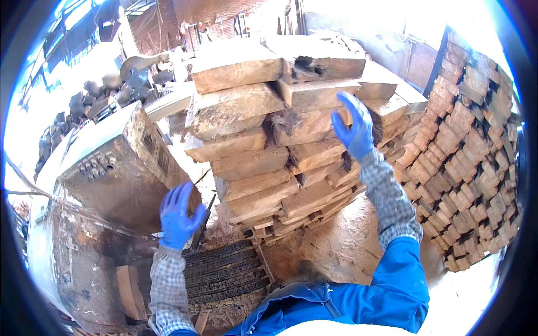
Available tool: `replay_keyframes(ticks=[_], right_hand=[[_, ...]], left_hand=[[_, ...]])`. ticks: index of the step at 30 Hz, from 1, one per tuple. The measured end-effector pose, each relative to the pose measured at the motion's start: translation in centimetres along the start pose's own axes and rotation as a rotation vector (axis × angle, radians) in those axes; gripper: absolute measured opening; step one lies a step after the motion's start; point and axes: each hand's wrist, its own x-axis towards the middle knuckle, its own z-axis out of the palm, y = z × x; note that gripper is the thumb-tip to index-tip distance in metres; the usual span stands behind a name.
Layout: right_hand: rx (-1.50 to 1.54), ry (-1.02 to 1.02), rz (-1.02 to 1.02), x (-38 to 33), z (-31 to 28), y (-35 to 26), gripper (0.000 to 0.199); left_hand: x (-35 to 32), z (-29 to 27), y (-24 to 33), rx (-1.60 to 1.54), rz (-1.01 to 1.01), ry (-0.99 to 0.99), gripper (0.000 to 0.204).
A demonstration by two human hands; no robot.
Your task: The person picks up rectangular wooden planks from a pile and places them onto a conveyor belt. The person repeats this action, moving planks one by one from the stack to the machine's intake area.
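Both hands spread, holding nothing — right hand point(354, 126) covers part of the plank stack point(263, 140), left hand point(178, 215) lower.

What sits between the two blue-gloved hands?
In the head view, between the left hand and the right hand stands the stack of rough wooden slabs.

A sawdust-strewn floor point(342, 246) carries a tall stack of rough planks point(263, 140) and a dark slatted pallet point(224, 274).
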Motion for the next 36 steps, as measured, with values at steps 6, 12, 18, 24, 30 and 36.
replay_keyframes(ticks=[6,12,18,24,30,36], right_hand=[[-0.543,-0.141,0.241,7.7,1.1,14.4,0.089],[0.194,-0.226,0.653,9.7,6.3,26.2,0.072],[0.242,-0.23,0.743,9.5,6.2,26.9,0.064],[0.202,-0.244,0.778,12.0,2.2,25.6,0.05],[0.519,-0.306,0.779,4.5,-9.2,22.5,0.062],[1.203,-0.477,1.151,3.5,-13.3,19.1,0.086]], left_hand=[[19.3,1.8,12.0,-0.053,0.22,0.039,0.065],[34.3,9.3,17.2,0.128,-0.152,-0.086,0.071],[37.3,14.4,15.4,-0.136,-0.273,0.2,0.045],[37.2,13.0,17.6,-0.098,-0.239,0.216,0.039],[29.1,9.1,22.2,-0.262,-0.174,0.253,0.026],[23.4,6.8,23.4,-0.389,-0.053,0.376,0.038]])
